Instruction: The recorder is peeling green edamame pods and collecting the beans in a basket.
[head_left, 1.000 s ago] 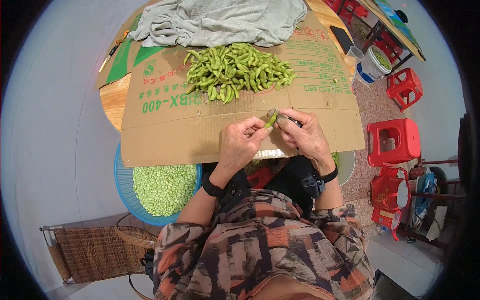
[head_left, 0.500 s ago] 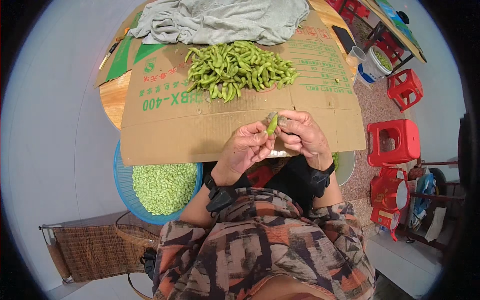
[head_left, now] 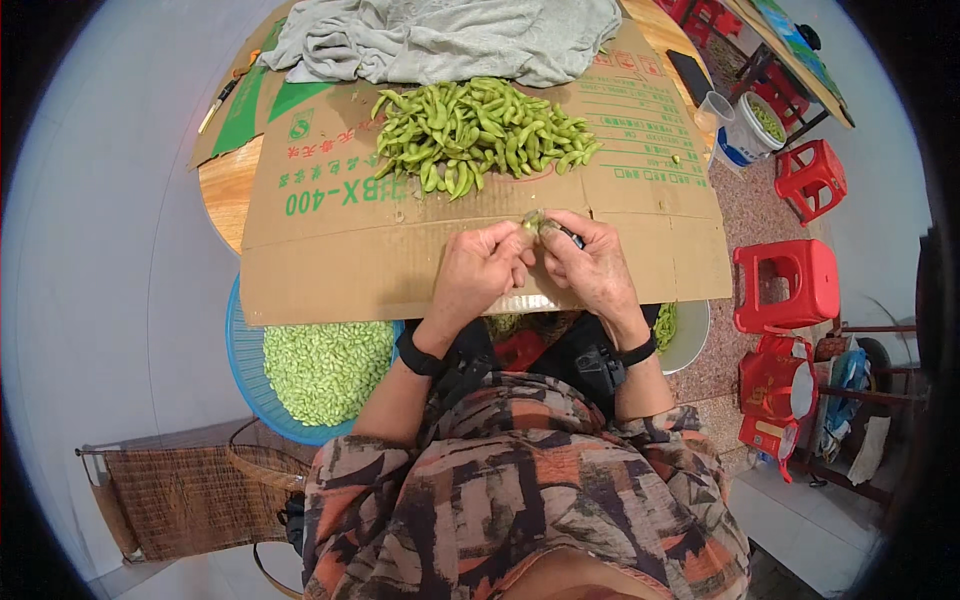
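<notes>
Over the near edge of the cardboard, my left hand [head_left: 480, 268] and my right hand [head_left: 592, 264] meet with their fingers closed. Pinched between both sets of fingertips is a green soybean pod [head_left: 530, 226], mostly covered by them. A small dark thing [head_left: 573, 237] shows at my right fingers; its kind is unclear. A heap of green soybean pods [head_left: 480, 140] lies beyond my hands on the cardboard [head_left: 400, 270]. To the lower left, shelled green beans [head_left: 325, 375] fill much of a blue basket [head_left: 240, 370].
A grey cloth [head_left: 430, 40] lies behind the heap. Right of my lap, a pale basin [head_left: 690, 345] holds green pods or hulls. Red stools [head_left: 790, 285] and a white bucket [head_left: 745, 140] stand right of the wooden table [head_left: 222, 205]. A woven chair [head_left: 200, 500] is at lower left.
Both hands have turned inward and closed tighter around the pod, which showed whole before and is now mostly hidden. The heap looks the same.
</notes>
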`<state>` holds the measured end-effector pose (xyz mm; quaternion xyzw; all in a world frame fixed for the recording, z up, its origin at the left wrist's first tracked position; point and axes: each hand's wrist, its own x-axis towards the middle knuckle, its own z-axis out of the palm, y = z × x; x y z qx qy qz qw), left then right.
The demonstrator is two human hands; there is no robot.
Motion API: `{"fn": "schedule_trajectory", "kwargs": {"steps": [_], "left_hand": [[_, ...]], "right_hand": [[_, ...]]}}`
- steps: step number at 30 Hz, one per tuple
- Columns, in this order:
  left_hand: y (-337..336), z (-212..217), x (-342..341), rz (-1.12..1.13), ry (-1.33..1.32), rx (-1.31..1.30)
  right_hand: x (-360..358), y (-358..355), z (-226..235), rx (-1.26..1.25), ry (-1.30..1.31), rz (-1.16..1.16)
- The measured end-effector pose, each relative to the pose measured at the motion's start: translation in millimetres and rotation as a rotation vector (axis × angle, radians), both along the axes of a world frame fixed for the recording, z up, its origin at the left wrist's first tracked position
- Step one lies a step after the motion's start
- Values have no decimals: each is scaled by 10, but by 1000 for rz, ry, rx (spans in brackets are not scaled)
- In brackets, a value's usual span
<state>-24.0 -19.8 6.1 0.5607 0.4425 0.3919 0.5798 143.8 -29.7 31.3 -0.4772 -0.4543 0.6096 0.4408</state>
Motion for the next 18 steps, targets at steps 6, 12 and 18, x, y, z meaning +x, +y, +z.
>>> {"fn": "schedule_trajectory", "kwargs": {"steps": [6, 12, 18], "left_hand": [[160, 12, -85, -195, -302, -357], [249, -438, 11, -64, -242, -242], [103, -175, 427, 155, -370, -171]], "right_hand": [[-56, 36, -54, 146, -133, -3], [-341, -30, -143, 753, -749, -299], [-281, 3, -256, 843, -819, -360]]}}
